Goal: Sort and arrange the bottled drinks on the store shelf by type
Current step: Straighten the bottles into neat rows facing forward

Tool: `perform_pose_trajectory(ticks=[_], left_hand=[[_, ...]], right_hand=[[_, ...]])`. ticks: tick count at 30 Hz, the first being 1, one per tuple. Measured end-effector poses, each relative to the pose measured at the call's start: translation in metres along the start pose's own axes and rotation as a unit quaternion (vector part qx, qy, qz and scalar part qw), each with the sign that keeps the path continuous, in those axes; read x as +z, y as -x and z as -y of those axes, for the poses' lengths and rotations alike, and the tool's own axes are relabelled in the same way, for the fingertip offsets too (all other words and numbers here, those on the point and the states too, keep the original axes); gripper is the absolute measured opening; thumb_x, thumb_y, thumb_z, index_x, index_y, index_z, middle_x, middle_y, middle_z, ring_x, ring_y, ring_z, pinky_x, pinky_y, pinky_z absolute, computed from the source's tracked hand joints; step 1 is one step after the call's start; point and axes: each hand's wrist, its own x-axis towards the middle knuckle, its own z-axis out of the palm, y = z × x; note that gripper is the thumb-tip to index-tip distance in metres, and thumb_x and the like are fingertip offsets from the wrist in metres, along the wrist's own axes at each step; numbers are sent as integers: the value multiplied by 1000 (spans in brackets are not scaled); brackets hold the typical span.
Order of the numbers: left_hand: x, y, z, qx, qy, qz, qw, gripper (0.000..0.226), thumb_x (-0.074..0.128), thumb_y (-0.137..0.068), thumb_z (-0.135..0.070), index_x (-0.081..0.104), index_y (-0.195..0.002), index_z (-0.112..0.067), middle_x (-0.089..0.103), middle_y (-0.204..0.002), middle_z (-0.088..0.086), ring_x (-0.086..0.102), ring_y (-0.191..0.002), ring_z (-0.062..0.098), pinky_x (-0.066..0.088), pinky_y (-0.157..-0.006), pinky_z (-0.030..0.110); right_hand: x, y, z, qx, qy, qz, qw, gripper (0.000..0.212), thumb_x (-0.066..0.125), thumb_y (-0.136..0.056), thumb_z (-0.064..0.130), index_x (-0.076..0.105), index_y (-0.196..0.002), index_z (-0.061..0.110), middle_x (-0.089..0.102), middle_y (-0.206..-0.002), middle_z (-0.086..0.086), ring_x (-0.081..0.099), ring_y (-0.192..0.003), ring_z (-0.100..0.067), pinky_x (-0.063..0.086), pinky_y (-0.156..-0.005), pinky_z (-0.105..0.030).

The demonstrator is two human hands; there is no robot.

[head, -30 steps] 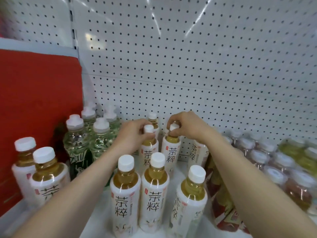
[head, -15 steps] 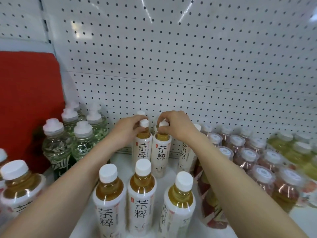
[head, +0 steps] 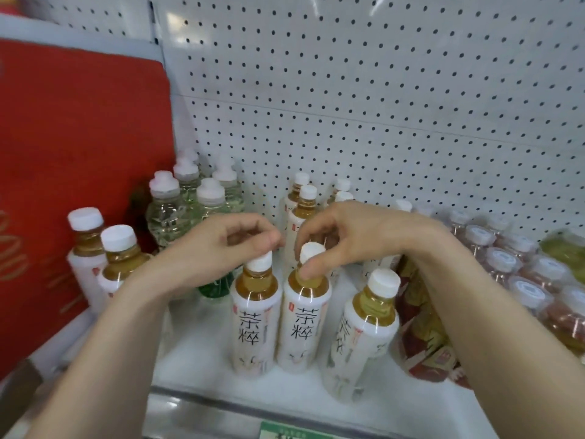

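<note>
- White-labelled amber tea bottle [head: 302,321] is being pinched at neck by right hand [head: 354,236].
- Twin bottle [head: 254,324] is being overhung by left hand [head: 218,248]; grip unclear.

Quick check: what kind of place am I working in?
Probably a shop's drinks shelf: white pegboard back panel, rows of tea bottles beside pink drinks, a green label on the front edge.

The white shelf [head: 202,362] carried bottles. Near its front edge stood the left tea bottle [head: 255,315], the middle tea bottle [head: 304,315] just beside it, and the right tea bottle [head: 364,331] a little apart. Two more tea bottles [head: 117,264] stood at the left side, clear green bottles [head: 167,213] behind them toward the back, and pink bottles [head: 503,264] in close rows at the right.
</note>
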Motion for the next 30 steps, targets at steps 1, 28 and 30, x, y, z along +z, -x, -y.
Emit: perform_pose_trajectory(ticks=[1,28,30], left_hand=[[0,6,4,-6,-7,14,1000,31,63,-82,-51,72,-97,-25,73,-97,-7,68,-92,7,53,-79,19],[61,-80,41,44,-181,-168,968,48,63,-90,-29,50,-136,-19,58,-128,5,55,-116,20,44,-99,37],[64,-68,34,63,-185,-231,953,48,62,-91,-26,49,-137,-21,54,-128,2,52,-116,15,41,-100,32]], right_hand=[[0,0,1,3,22,-17,1000,27,78,-74,52,73,-93,33,72,-84,10,68,-76,-9,56,-72,-27],[16,-1,-60,120,79,-310,940,32,61,-94,38,63,-122,22,68,-105,-4,59,-91,-19,45,-78,-30],[3,12,-71,135,40,-356,924,32,51,-99,36,59,-128,24,68,-101,-2,61,-86,-20,49,-76,-32]])
